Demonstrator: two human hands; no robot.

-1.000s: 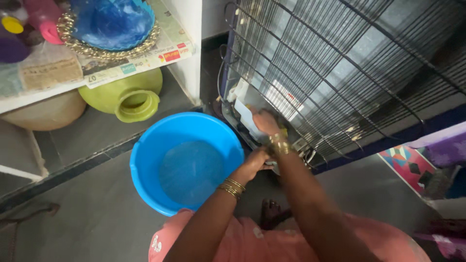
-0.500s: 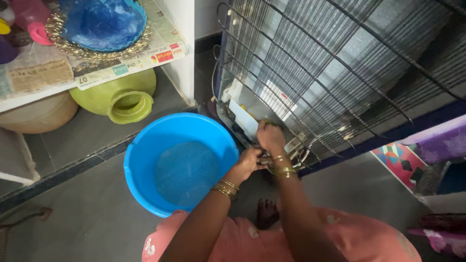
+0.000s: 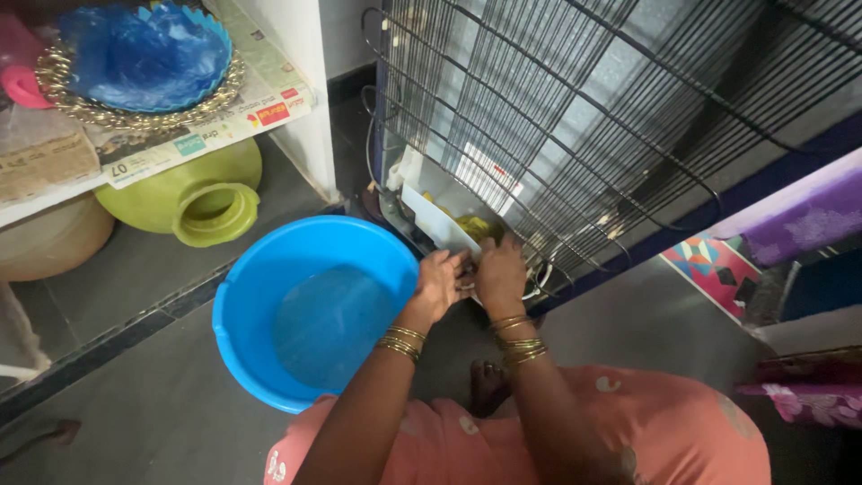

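I crouch at the back of a fridge (image 3: 584, 99), both hands low at its base. My left hand (image 3: 437, 284) and my right hand (image 3: 500, 277) sit side by side, touching, and both close their fingers on the near edge of a white tray (image 3: 437, 224) that sticks out from the bottom of the fridge, under the black wire grille (image 3: 539, 135). The tray tilts, its near end toward me and its far end up under the grille. Something yellow (image 3: 471, 224) lies in it, just above my right hand; I cannot tell what it is. Gold bangles (image 3: 516, 337) ring both my wrists.

A blue tub (image 3: 260, 296) stands on the grey floor (image 3: 153, 395) just left of my hands, its rim close to the tray's near end. There is shallow water in the tub. My foot (image 3: 489, 382) shows on the floor between my arms, and my pink dress (image 3: 664, 422) fills the bottom of the view.

To the left, a green pot (image 3: 193, 189) lies on its side under a white shelf (image 3: 296, 117). A brown pot (image 3: 49, 238) sits beside it at the left edge. On the shelf, over newspaper (image 3: 180, 144), rests a gold-rimmed plate (image 3: 72, 99) with a blue bowl (image 3: 135, 54) on it. At the right, a patterned mat (image 3: 709, 265) lies on the floor, next to purple cloth (image 3: 799, 216).
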